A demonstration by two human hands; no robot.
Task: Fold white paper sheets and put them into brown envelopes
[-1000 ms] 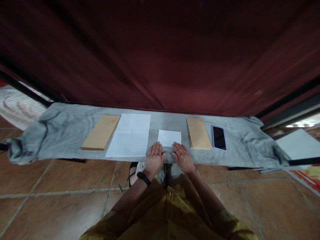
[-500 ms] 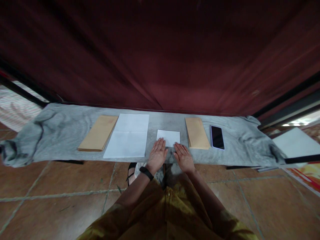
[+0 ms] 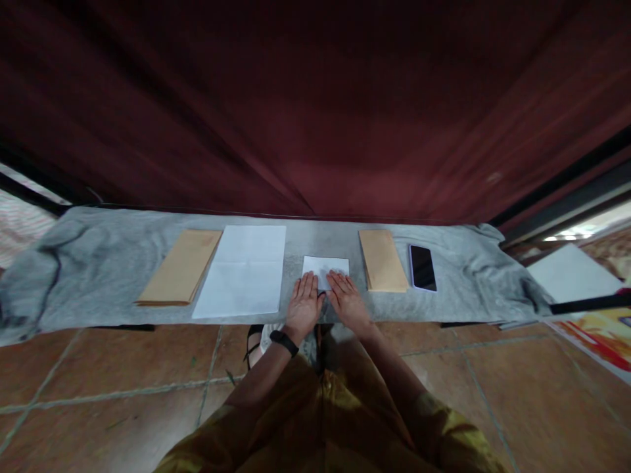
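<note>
A small folded white paper (image 3: 326, 265) lies on the grey cloth (image 3: 98, 263) in front of me. My left hand (image 3: 302, 304) lies flat with fingers stretched out, its fingertips on the paper's near left edge. My right hand (image 3: 346, 301) also lies flat and open, fingertips over the paper's near right part. Neither hand grips anything. A black band sits on my left wrist.
A large white sheet (image 3: 244, 270) and a stack of brown envelopes (image 3: 180, 266) lie to the left. Another brown envelope stack (image 3: 382, 260) and a black phone (image 3: 422, 267) lie to the right. A dark red curtain (image 3: 315, 105) hangs behind. A tiled floor lies below.
Both hands have slid forward onto the small paper and drawn closer together. The camera has shifted slightly, so everything sits a little further left.
</note>
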